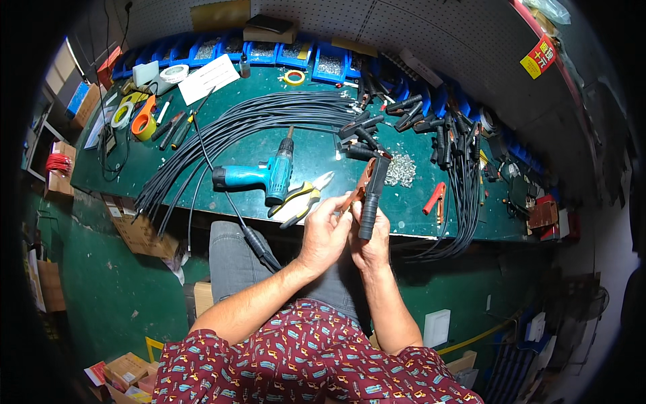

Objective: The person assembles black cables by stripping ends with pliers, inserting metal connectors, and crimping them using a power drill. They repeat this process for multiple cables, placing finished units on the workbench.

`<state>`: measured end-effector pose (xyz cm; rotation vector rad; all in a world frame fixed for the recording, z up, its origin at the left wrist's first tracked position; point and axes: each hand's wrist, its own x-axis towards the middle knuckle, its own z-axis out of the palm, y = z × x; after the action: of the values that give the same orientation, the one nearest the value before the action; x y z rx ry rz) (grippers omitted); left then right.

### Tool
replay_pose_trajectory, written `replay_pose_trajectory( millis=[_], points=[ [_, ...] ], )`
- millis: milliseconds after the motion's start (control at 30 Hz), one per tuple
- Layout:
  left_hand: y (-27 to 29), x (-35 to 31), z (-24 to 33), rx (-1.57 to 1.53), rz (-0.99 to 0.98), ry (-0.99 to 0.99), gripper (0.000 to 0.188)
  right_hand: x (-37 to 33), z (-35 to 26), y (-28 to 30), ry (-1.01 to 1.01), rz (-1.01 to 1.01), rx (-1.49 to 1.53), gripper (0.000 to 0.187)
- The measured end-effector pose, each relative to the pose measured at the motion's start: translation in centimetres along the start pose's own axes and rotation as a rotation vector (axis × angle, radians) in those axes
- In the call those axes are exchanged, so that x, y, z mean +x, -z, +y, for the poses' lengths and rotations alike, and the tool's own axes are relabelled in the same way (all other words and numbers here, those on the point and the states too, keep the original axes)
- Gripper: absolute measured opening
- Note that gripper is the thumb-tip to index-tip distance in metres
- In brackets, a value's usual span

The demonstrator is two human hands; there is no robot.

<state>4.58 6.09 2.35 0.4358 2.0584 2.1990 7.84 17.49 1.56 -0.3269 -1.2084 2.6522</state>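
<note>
In front of my lap, near the table's front edge, both hands hold a clamp with a ribbed black handle [372, 205] and a copper-coloured metal part. My left hand [325, 232] pinches the copper-coloured side. Around the handle's lower end, my right hand [373, 246] is closed, with some fingers hidden behind it. Left of my hands, yellow-and-black pliers [301, 200] lie on the green table. Beside them rests a teal cordless drill [259, 176]. A black cable with a thick black sleeve [258, 246] hangs over the table edge onto my leg.
A long bundle of black cables [249, 111] curves across the green table [316, 155]. Small metal parts [401, 171] lie in a pile. Black handles [407, 111] crowd the right, near a red-handled clamp [436, 199]. Blue bins [262, 54] line the back.
</note>
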Motion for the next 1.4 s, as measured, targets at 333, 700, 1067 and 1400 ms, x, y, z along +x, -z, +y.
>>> replay_pose_trajectory(
  millis=[333, 700, 1067, 1400],
  points=[
    [1.6, 0.5, 1.6, 0.204, -0.019, -0.191, 0.036, 0.6, -0.4, -0.7, 0.058, -0.131, -0.014, 0.032],
    [15.5, 8.0, -2.4, 1.164, -0.225, -0.252, 0.067, 0.9, -2.3, 0.7, -0.078, -0.142, 0.406, 0.034],
    [18.3, 10.9, -5.5, 1.142, -0.285, -0.382, 0.065, 0.8, -3.4, -0.4, -0.211, -0.433, 0.379, 0.037],
    [16.4, 2.9, 3.1, 0.063, -0.106, 0.092, 0.036, 0.5, -4.6, 0.0, -0.228, -0.431, 0.443, 0.037]
  ],
)
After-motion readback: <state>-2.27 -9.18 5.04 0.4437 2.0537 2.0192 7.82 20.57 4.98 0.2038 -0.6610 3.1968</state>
